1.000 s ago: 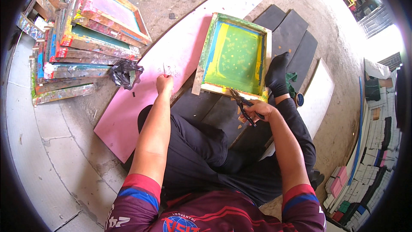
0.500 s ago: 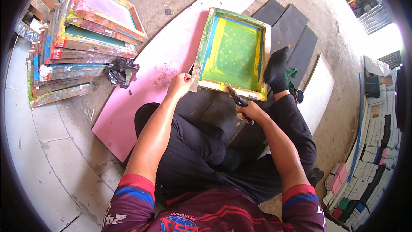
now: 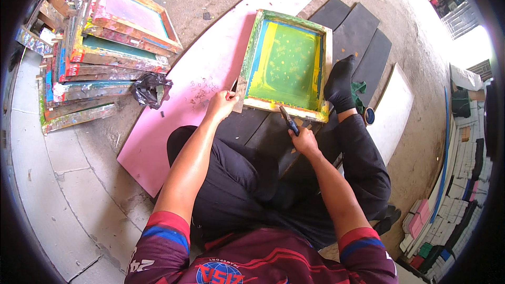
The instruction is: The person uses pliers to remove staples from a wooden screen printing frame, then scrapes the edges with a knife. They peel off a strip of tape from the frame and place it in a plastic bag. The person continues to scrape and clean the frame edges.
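A wooden screen-printing frame [image 3: 285,110] with a green and yellow mesh lies tilted before me, its rim smeared with paint. At its near-left corner my left hand [image 3: 221,106] is closed on a thin dark tool with a red handle [image 3: 230,95], mostly hidden by the fingers. A bare brown piece of wood at that corner sits against my fingertips. My right hand [image 3: 306,142] is wrapped round a pair of dark-handled pliers [image 3: 289,121]; their jaws point up at the near rim. Whether they touch the wood I cannot tell.
My socked foot [image 3: 341,81] rests against the frame's right side, by a green cloth [image 3: 358,90] and a small round tin [image 3: 369,116]. Pink board [image 3: 158,150] and black panels [image 3: 355,29] lie beneath. Stacked paint-stained frames [image 3: 113,60] and a black plastic bag [image 3: 152,90] are at left.
My right hand has shifted slightly left and down, and the pliers' handles have drawn together in its grip. My left hand and the frame stay nearly in place.
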`<state>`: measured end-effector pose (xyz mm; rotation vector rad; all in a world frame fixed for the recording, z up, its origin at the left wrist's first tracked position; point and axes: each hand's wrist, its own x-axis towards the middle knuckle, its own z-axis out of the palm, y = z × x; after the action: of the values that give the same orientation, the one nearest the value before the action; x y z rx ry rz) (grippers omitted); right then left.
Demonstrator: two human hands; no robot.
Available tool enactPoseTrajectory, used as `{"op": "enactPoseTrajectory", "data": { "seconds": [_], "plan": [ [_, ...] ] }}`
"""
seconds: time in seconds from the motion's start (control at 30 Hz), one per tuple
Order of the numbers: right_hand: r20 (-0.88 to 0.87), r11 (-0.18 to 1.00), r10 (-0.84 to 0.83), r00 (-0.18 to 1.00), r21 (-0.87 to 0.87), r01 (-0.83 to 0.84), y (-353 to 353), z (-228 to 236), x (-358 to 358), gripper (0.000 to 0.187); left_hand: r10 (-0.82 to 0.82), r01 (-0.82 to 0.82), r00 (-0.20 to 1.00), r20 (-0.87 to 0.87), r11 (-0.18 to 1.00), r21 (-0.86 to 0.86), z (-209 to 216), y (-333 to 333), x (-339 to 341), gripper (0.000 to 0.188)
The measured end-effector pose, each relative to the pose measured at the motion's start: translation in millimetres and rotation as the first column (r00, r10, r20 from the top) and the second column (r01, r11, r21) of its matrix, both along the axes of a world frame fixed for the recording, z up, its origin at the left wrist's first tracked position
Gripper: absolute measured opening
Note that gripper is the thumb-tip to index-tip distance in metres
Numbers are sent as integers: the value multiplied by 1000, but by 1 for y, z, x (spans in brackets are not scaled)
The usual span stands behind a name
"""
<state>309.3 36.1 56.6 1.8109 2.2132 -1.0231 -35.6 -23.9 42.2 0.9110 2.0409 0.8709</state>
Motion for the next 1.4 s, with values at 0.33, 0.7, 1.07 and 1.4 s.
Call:
{"op": "enactPoseTrajectory", "data": {
  "seconds": [0.33,0.7,1.07,1.4],
  "plan": [
    [-178,959,1,984,-280,-51,12,23,15,35,11,-10,998,-57,1000,30,8,-6,-1,27],
    [-593,747,-114,797,-580,-325,-6,97,-142,39,121,-279,794,596,943,181,81,-36,-39,28],
    [-534,688,86,841,-579,-438,7,97,-223,57,361,-553,717,597,816,170,72,-40,-68,23],
    [-507,801,198,839,-410,-437,1,92,-232,29,465,-623,747,476,738,257,56,-31,-70,28]
  ]
}}
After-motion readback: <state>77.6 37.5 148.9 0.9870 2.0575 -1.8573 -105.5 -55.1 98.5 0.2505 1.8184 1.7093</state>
